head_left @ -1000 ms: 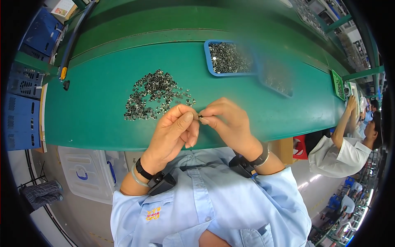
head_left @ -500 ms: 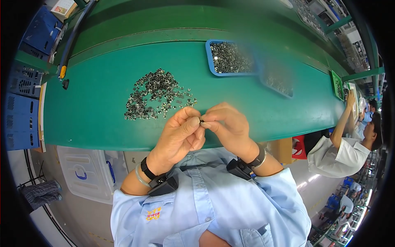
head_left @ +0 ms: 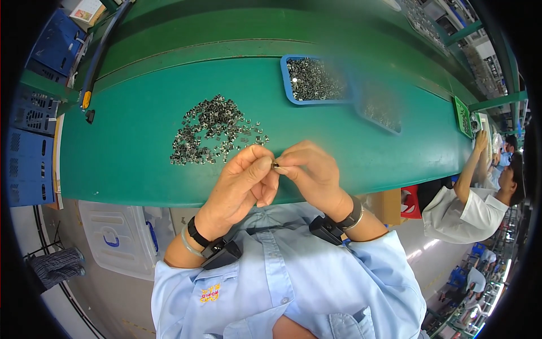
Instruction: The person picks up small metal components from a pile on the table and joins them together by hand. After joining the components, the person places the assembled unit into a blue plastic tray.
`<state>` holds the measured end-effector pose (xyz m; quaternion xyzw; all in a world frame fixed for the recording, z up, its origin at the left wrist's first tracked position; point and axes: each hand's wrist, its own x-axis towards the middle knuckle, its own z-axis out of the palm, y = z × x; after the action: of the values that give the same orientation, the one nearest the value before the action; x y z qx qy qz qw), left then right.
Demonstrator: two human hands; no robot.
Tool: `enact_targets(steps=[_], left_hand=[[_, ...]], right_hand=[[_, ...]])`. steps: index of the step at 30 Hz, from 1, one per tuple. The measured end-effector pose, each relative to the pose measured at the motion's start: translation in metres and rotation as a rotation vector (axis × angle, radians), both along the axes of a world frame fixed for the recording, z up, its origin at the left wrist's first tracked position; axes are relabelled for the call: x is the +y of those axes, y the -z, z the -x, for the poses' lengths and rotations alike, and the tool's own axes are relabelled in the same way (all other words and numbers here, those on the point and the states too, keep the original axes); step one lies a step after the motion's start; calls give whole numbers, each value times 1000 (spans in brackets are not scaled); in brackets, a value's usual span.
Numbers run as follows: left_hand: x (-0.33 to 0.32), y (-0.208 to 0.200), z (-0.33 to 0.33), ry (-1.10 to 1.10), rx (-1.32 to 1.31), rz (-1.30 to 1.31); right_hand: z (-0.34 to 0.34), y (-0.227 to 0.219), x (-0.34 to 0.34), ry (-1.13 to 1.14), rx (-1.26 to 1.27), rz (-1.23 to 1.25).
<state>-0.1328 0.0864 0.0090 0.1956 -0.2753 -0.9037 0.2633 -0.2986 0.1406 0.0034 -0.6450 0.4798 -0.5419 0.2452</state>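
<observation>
Between the fingertips of both hands sits a small dark part with a shiny metal edge [head_left: 275, 165], too small to name more closely. My left hand [head_left: 244, 183] pinches it from the left with thumb and forefinger. From the right, my right hand [head_left: 311, 172] pinches it the same way, thumb below. Both hands are held above the near edge of the green worktop [head_left: 130, 147]. Just beyond my left hand lies a loose pile of small black and silver metal parts [head_left: 212, 121].
Farther back stands a blue tray [head_left: 324, 103] full of similar parts; a second tray [head_left: 378, 121] beside it is blurred. A green tray [head_left: 462, 117] lies at the right end, near a seated co-worker [head_left: 468, 209]. Blue crates [head_left: 31, 169] stand at left, a clear plastic box [head_left: 116, 237] below.
My left fingers have shifted slightly left and the small part's metal edge shows more. Both hands still pinch at the same place; pile and trays look the same.
</observation>
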Motion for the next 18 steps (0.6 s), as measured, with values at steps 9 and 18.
enact_targets(steps=[9, 18], left_hand=[[2, -8, 2, -60, -238, 222], [-4, -4, 5, -136, -239, 166]], right_hand=[[1, 4, 0, 50, 115, 71], [21, -6, -23, 173, 367, 126]])
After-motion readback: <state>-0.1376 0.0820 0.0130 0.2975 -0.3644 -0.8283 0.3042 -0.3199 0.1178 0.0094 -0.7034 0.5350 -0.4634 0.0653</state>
